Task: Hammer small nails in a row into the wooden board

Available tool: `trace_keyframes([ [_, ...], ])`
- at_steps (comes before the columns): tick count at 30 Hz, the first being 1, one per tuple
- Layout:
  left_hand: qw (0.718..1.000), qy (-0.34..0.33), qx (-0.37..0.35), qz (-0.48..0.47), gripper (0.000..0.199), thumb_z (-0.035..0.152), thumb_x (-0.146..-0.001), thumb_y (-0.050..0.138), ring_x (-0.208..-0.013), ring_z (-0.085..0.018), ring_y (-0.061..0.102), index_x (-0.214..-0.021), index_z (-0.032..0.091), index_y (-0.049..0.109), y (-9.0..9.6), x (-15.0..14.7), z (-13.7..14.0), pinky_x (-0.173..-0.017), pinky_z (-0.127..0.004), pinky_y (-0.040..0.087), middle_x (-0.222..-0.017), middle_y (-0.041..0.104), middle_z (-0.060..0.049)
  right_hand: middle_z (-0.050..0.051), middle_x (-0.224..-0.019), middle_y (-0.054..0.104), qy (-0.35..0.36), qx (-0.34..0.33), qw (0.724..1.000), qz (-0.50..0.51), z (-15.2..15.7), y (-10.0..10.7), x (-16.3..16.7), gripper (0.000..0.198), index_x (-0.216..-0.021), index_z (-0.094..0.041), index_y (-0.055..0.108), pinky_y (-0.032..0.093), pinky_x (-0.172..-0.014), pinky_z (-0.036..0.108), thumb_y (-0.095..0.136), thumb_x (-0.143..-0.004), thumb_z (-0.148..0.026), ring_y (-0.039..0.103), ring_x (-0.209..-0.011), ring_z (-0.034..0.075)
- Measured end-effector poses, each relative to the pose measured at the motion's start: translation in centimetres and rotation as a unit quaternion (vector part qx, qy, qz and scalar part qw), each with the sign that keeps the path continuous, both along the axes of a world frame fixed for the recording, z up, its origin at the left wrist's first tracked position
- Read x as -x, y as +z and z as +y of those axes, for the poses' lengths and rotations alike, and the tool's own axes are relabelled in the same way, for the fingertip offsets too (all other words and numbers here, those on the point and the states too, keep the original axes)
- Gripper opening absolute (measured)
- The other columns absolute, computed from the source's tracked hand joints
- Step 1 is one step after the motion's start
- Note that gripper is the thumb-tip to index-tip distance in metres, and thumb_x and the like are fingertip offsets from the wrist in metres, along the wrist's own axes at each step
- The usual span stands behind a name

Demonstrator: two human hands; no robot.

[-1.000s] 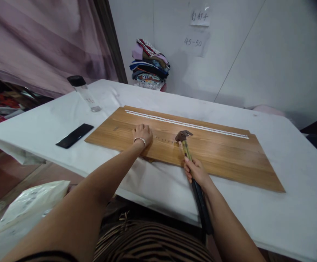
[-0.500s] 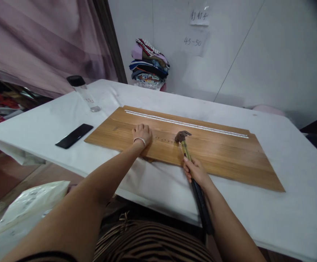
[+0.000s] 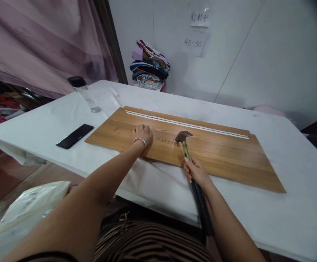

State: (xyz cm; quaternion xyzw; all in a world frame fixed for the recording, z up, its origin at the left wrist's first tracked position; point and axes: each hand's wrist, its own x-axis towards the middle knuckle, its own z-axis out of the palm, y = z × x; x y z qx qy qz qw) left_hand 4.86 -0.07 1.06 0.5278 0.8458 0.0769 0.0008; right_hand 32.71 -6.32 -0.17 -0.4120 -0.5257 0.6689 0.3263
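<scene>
**A:** ok, where's the hammer (image 3: pixel 197 194) compared to the hands?

**B:** In the right hand (image 3: pixel 195 170), so that one's clearly nearer. Fingers are closed round the upper handle, thumb along it. It lies on a slant: head far and a bit left, over the wooden board (image 3: pixel 218 154), handle end near and right, out past the near edge of the bench (image 3: pixel 292 156).

**A:** Head touching the board?

**B:** Can't tell tbh. What matters imo is that it sits just right of a row of tiny dark dots (image 3: pixel 162 139), claw side pointing right. Nails or holes, too small to say.

**A:** And the left hand (image 3: pixel 143 134)?

**B:** Palm down on the board, just past the left end of that row, fingers a little bent and not gripping anything I can see. So the dots run between that hand and the hammer head. I'd call the left hand the closest thing to watch out for.

**A:** Anything else around?

**B:** Board's long axis goes left to right, right end angled nearer. Two white strips (image 3: pixel 187 124) run along its far side, well apart from the hammer. Black phone-looking slab (image 3: pixel 75 136) to the left, clear bottle (image 3: pixel 86 96) beyond it, folded clothes (image 3: pixel 150 65) by the far wall. All of that looks out of the way to me.
</scene>
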Motion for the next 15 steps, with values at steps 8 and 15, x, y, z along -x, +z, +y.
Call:
trace_keyframes([
  [8,1.000,-0.001,0.000,0.004,0.048,0.034,-0.099,0.028,-0.130,-0.032,0.048,-0.127,0.019,0.065,0.03,-0.04,-0.02,-0.106,-0.048,0.037,-0.139,0.059,-0.016,-0.010,-0.051,0.042,0.009,-0.002,1.000,-0.007,0.02,-0.12,-0.03,0.054,-0.073,-0.024,0.042,0.033,-0.027,0.018,0.065,-0.077,-0.073,0.034,-0.033,0.005],
  [15,1.000,-0.002,-0.002,0.005,0.046,0.033,-0.098,0.032,-0.131,-0.032,0.048,-0.126,0.019,0.065,-0.23,0.10,0.08,-0.106,-0.048,0.037,-0.139,0.059,-0.015,-0.010,-0.052,0.042,0.003,0.004,1.000,0.000,0.05,-0.21,-0.05,0.053,-0.075,-0.024,0.044,0.033,-0.027,0.018,0.066,-0.077,-0.072,0.033,-0.033,0.005],
])
